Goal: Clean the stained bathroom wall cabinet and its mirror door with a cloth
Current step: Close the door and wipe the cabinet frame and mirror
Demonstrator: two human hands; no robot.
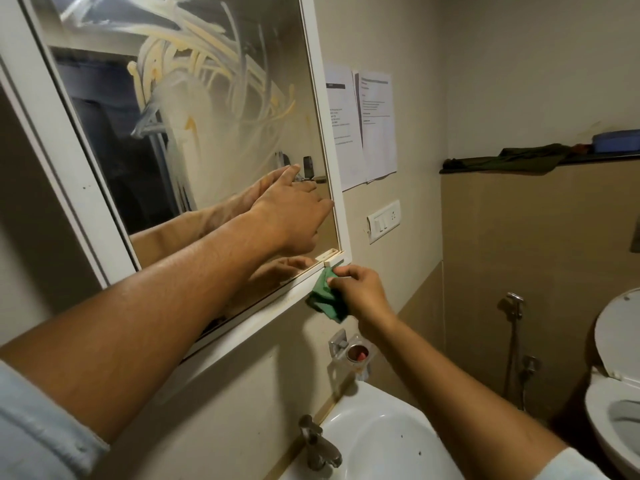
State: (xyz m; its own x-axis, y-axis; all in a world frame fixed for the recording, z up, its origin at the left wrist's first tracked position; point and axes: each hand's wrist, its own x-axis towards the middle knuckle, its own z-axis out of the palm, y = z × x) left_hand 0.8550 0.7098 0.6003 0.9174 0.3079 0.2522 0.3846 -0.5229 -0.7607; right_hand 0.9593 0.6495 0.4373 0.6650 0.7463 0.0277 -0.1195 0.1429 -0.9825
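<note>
Smeared mirror (214, 98) — right hand (360, 289) half-hides cloth (325, 301).

Pale blue left sleeve (34, 427), whitish right sleeve (568, 465), bare forearms (156, 306), bare left hand (294, 216) and right hand (360, 289).

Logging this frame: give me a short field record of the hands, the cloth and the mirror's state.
left hand: flat on the mirror door near its lower right corner, fingers straight
right hand: grips the green cloth at the door frame's lower right corner
stains: yellowish-white streaks smeared over the upper glass
below: white sink with tap
</note>
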